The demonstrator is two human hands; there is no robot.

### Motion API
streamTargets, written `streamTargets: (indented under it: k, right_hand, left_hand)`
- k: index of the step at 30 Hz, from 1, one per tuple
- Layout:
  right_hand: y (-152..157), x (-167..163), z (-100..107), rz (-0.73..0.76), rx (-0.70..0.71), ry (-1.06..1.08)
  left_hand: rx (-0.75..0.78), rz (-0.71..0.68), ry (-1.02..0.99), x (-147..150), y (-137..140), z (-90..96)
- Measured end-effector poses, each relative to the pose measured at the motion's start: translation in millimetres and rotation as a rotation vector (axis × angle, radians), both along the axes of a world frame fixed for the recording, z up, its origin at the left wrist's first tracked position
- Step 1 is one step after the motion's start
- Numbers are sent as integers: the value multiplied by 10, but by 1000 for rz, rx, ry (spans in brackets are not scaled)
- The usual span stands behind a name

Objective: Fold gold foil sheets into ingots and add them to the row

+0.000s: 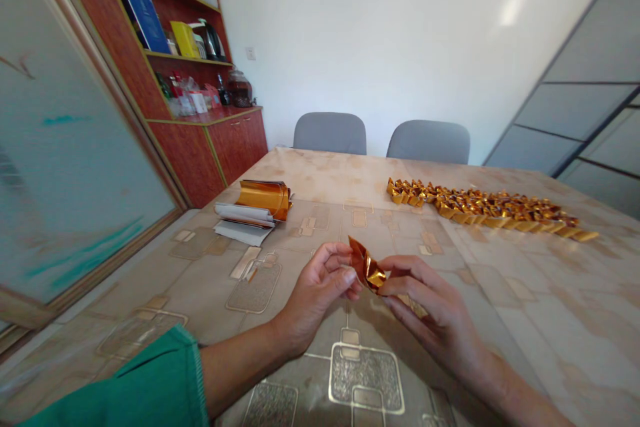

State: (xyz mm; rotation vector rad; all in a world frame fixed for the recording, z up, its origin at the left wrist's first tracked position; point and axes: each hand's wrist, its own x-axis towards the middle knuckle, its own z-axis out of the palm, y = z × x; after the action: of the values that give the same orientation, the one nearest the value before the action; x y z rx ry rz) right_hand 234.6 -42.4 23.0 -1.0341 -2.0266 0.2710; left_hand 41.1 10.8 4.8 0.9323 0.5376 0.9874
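Note:
Between my two hands, above the table, is a folded piece of gold foil paper (369, 267), its shape pointed at the upper left and creased toward the right. My left hand (327, 277) is closed on its left side, thumb in front and fingers behind. On its right end, my right hand (430, 300) pinches with thumb and fingertips. A stack of curled gold foil sheets (263, 195) lies to the left, with white-backed sheets (245, 223) in front of it. Rows of folded gold foil pieces (493, 207) lie packed together on the far right of the table.
The table (290, 373) has a patterned, shiny cover. Two grey chairs (330, 132) stand at its far edge by a white wall. A red-brown cabinet (200, 147) with loaded shelves is at the back left, beside a frosted glass door (75, 167).

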Motion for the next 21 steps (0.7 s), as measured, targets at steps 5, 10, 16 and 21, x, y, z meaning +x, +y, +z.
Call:
streamTargets:
  k: [5,10,16,21]
  right_hand:
    - [0,-65,3,-1,-119,175]
    - [-19,-163,0,22,-219,360]
    - [-54,-166,-3,17,-101,247]
    - [-69,-120,18,-12,-226,420]
  left_hand:
    - [-39,-45,-31,5,-27,-9]
    - [50,-62,-4,-9,-46,-35]
    - [29,-79,5,-7,-56,-38]
    - [-239,-235,-134,-15,-30,-1]
